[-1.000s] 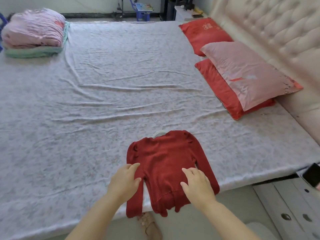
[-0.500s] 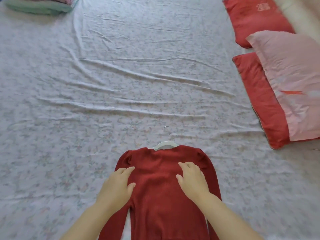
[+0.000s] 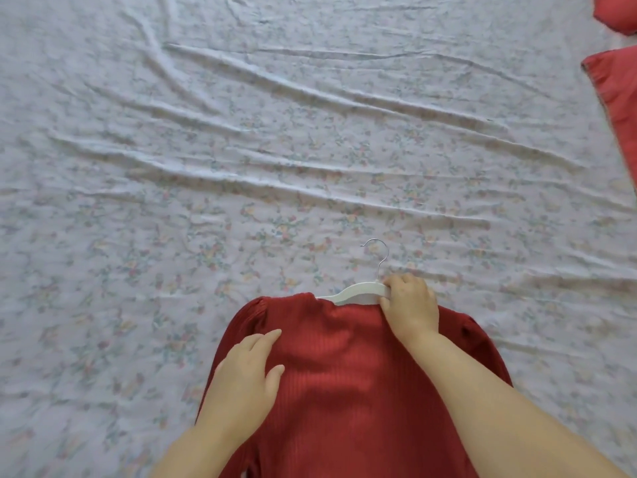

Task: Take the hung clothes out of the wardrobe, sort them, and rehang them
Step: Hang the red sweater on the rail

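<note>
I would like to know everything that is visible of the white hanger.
The hanger is white and smooth, with a thin silver metal hook that points away from the person. It lies flat on the flowered bed sheet. Its ends are hidden by the red ribbed top and by the right hand, which grips it beside the hook's base.

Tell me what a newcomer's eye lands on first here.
The red ribbed sweater lies flat at bottom centre on the floral bedsheet. The right hand grips the white hanger at its neckline; the left hand rests flat on the knit. Red pillows peek in at the right edge.
</note>
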### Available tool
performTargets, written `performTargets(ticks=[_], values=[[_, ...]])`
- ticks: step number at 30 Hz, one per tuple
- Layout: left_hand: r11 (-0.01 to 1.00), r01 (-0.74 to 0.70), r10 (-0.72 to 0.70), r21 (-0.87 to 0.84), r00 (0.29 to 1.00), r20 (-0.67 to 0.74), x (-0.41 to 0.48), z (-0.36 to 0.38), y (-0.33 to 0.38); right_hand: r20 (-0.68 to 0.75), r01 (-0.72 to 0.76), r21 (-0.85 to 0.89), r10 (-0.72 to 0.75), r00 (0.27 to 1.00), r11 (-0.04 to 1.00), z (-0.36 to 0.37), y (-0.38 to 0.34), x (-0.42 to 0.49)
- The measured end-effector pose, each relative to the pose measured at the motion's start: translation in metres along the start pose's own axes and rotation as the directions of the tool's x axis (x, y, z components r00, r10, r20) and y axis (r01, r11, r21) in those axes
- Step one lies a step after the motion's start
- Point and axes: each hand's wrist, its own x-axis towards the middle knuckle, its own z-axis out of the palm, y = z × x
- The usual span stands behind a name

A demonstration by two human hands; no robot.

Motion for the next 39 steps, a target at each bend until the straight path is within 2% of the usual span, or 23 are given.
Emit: performTargets(ticks=[6, 11, 14, 16, 20, 22, 25, 29, 30, 32, 36, 39], values=[[0.993, -0.042, 0.031, -0.108, 0.994, -0.106, -0.018, -0.026, 0.022, -0.126, 0.083, 0.314, -0.045, 0.991, 0.946, -0.061, -0.012, -0.043], [0.978, -0.165, 0.125, -0.130, 0.954, -0.272, -0.042, -0.076, 0.077, -0.225, 0.214, 0.395, -0.131, 0.965, 0.893, -0.141, -0.044, -0.118], [0.977, -0.204, 0.183, -0.058, 0.949, -0.256, -0.067, -0.104, 0.101, -0.238, 0.249, 0.443, -0.155, 0.959, 0.861, -0.190, -0.066, -0.155], [0.981, -0.191, 0.177, -0.030, 0.950, -0.256, -0.091, -0.122, 0.106, -0.241, 0.280, 0.467, -0.183, 0.953, 0.839, -0.220, -0.078, -0.176], [0.978, -0.188, 0.135, -0.086, 0.895, -0.424, -0.146, -0.167, 0.113, -0.207, 0.358, 0.508, -0.292, 0.934, 0.783, -0.266, -0.106, -0.206], [0.977, -0.170, 0.073, -0.130, 0.836, -0.543, -0.178, -0.188, 0.111, -0.201, 0.441, 0.504, -0.395, 0.896, 0.743, -0.283, -0.123, -0.219], [0.967, -0.099, -0.090, -0.235, 0.730, -0.678, -0.228, -0.219, 0.097, -0.248, 0.615, 0.431, -0.569, 0.784, 0.660, -0.307, -0.157, -0.236], [0.952, -0.056, -0.218, -0.303, 0.572, -0.791, -0.283, -0.264, 0.072, -0.318, 0.810, 0.297, -0.747, 0.584, 0.506, -0.340, -0.210, -0.259], [0.951, -0.036, -0.243, -0.307, 0.526, -0.815, -0.309, -0.280, 0.059, -0.349, 0.860, 0.269, -0.788, 0.507, 0.434, -0.349, -0.237, -0.272], [0.955, -0.012, -0.255, -0.296, 0.475, -0.842, -0.329, -0.302, 0.045, -0.388, 0.904, 0.219, -0.818, 0.426, 0.367, -0.363, -0.265, -0.280], [0.944, 0.048, -0.323, -0.325, 0.319, -0.891, -0.416, -0.345, -0.007, -0.394, 0.983, 0.093, -0.901, 0.180, 0.156, -0.388, -0.354, -0.335], [0.947, 0.084, -0.320, -0.310, 0.183, -0.929, -0.483, -0.370, -0.046, -0.445, 0.999, 0.035, -0.895, 0.014, -0.001, -0.399, -0.425, -0.391]])
